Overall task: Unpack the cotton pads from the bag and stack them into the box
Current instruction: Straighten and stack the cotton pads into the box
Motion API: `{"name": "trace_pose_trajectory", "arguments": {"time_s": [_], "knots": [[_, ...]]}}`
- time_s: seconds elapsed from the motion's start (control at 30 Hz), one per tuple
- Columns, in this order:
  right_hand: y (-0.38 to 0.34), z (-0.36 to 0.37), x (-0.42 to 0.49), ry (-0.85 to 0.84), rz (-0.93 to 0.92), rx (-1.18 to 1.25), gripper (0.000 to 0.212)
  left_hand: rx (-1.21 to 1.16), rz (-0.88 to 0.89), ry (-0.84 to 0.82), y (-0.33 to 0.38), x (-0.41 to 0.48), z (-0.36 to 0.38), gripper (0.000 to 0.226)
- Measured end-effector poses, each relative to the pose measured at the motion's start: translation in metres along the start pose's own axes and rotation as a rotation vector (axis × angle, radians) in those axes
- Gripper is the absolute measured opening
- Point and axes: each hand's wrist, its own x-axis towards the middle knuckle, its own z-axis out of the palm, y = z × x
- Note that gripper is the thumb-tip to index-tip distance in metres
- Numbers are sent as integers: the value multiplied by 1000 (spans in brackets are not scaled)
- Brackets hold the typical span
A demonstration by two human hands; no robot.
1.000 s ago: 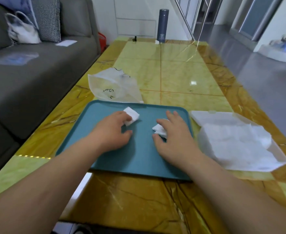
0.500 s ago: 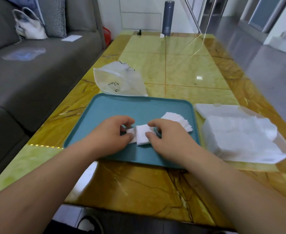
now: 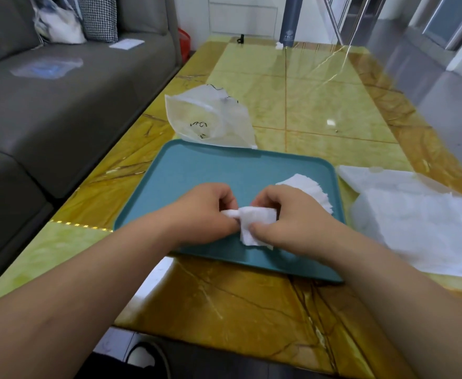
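1. Head view: a small stack of cotton pads (image 3: 254, 225) is pinched between the left hand (image 3: 205, 212) and right hand (image 3: 292, 214) over the teal tray (image 3: 197, 170).
2. A fanned pile of pads (image 3: 311, 187) lies on the tray's right side; the clear plastic bag (image 3: 210, 119) is beyond the tray, the white box (image 3: 415, 212) to its right.

pads: white stack (image 3: 255, 224) pinched over tray | fanned pile (image 3: 314, 191) tray R | bag (image 3: 210, 119) clear, crumpled | box (image 3: 421, 222) open

Black marks are printed on the clear plastic bag (image 3: 210, 120) and a small pale emblem on the dark bottle (image 3: 289, 21); neither can be read.
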Motion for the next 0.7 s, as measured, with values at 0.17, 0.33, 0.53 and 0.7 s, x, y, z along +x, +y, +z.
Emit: {"name": "trace_pose_trajectory", "arguments": {"time_s": [0.17,0.33,0.53,0.7], "knots": [[8,-4,-3,137,85,203,17,-136,-65,73,-1,-2,-10,25],[9,-6,-8,153,144,554,35,-401,-47,46,-1,-6,-22,24],[7,-6,-8,158,216,737,20,-535,138,-186,17,-21,-22,11],[3,-8,-12,29,192,865,36,-485,120,-60,21,-20,-13,10]]}}
